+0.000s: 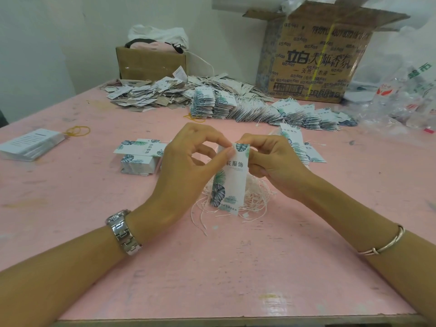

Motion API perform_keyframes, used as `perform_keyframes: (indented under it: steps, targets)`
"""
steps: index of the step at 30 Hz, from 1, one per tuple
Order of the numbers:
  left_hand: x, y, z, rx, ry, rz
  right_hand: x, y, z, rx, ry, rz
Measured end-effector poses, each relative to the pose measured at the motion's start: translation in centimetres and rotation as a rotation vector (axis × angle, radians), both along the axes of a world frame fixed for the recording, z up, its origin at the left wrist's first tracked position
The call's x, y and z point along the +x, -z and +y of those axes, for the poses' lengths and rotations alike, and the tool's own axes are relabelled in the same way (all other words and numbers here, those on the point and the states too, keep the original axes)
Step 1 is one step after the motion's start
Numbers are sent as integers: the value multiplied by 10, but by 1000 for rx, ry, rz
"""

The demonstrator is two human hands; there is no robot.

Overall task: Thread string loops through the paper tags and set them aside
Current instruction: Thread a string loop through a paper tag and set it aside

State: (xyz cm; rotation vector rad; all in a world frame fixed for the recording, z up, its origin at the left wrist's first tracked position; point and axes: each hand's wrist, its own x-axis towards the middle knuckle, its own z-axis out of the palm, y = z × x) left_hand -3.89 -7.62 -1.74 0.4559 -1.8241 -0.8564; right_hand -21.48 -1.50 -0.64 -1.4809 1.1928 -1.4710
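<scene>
Pink bench (212, 267), scuffed and paint-flecked, is shown from the head view against a white wall, with two cardboard boxes (316, 55) at the far edge. A leaf-printed paper tag (230, 178) is held upright at the centre, just above a loose tangle of string loops (250, 201) lying on the bench. The top edge of the tag is pinched by the left hand (186, 156), thumb and forefinger closed on it at the left corner, the other fingers (203, 149) curled but slack. The right hand (273, 159) is closed on the tag's right edge near the top; whether a string is held between its fingertips cannot be told, since the hole and any string end are hidden. Unthreaded tags are stacked to the near left (139, 159); finished tags are fanned in a row at the far right (295, 114), with a looser heap (153, 93) farther left.

Risks, as judged: the thin loop may miss the small hole or fray, the pinch may crease the tag's corner, and the tangle beneath may snag so that several loops are lifted at once.
</scene>
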Motion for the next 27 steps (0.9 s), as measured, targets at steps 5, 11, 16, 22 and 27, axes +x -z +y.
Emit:
perform_keyframes:
  steps: [5, 11, 16, 22, 27]
  targets:
    - [0, -1, 1, 3, -9, -26, -5, 2, -1, -33, -27, 27]
    - [4, -5, -1, -114, -102, -105, -9, -1, 1, -23, 26, 208]
    - [12, -15, -5, -263, -197, -103, -25, -10, 1, -20, 76, 215]
    - [17, -21, -11, -229, -69, -5, -42, -12, -2, 6, 102, 121]
    - [18, -23, -15, -298, -106, -20, -53, -8, -5, 65, 160, 49]
